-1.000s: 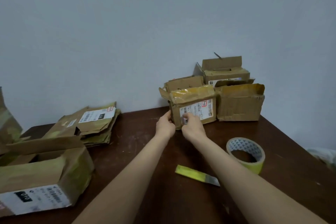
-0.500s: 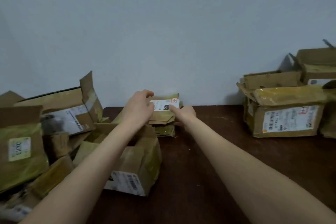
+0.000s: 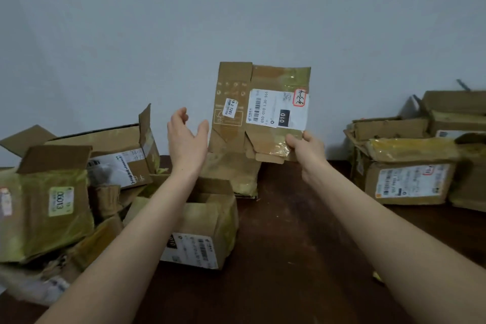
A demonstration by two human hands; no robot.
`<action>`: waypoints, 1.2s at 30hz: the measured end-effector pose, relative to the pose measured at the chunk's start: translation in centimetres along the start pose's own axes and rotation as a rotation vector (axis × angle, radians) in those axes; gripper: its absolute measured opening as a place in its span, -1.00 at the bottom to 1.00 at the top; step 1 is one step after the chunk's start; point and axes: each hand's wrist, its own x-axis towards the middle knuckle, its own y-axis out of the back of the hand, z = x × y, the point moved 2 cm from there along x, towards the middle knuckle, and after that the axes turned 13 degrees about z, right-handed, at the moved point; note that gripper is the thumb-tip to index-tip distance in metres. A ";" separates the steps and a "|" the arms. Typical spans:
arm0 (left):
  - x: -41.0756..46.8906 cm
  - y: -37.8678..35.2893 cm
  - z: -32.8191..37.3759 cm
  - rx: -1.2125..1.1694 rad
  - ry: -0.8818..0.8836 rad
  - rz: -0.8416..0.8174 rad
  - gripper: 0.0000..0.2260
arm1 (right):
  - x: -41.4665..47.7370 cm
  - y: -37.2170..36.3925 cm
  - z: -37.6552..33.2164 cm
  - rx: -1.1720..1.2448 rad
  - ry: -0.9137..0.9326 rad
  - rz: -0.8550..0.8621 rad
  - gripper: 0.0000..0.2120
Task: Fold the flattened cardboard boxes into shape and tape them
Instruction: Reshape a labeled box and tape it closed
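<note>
Flattened cardboard box (image 3: 260, 113), frame centre: lower corner pinched by right hand (image 3: 306, 148). Left hand (image 3: 186, 137) fingers wide, empty. Judged light, floppy at creases; grip advised at opposite edges.

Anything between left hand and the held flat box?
Nothing. Head view: narrow open gap between left hand and flattened box, which the right hand grips.
</note>
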 end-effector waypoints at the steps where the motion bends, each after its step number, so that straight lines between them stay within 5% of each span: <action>1: -0.1 0.3 0.9 -0.026 0.012 -0.023 -0.46 | -0.9 1.6 -1.1 0.006 0.028 -0.002 -0.84; 6: -4.4 0.8 5.7 -0.117 0.070 -0.244 -0.14 | -6.3 9.3 -3.9 -0.076 0.135 -0.070 -0.80; 11: -11.9 2.6 6.5 -0.273 0.102 -0.471 0.08 | -12.3 15.4 -3.1 -0.343 0.316 -0.261 -0.59; 15: -16.6 4.3 5.1 -0.250 0.079 -0.585 0.15 | -15.9 17.4 -2.3 -0.337 0.413 -0.288 -0.32; 20: -19.0 6.7 3.6 -0.343 0.068 -0.629 0.00 | -18.2 16.5 -0.4 -0.393 0.452 -0.308 -0.05; 23: -19.6 7.1 2.8 -0.326 0.092 -0.626 -0.22 | -18.4 15.6 -0.6 -0.507 0.547 -0.269 -0.10; 27: -19.6 7.6 3.2 -0.406 -0.043 -0.506 -0.24 | -18.3 15.8 -0.7 -0.523 0.646 -0.237 -0.10; 36: -19.0 6.2 3.2 -0.338 -0.130 -0.518 -0.30 | -16.3 17.0 -0.7 -0.600 0.689 -0.220 -0.07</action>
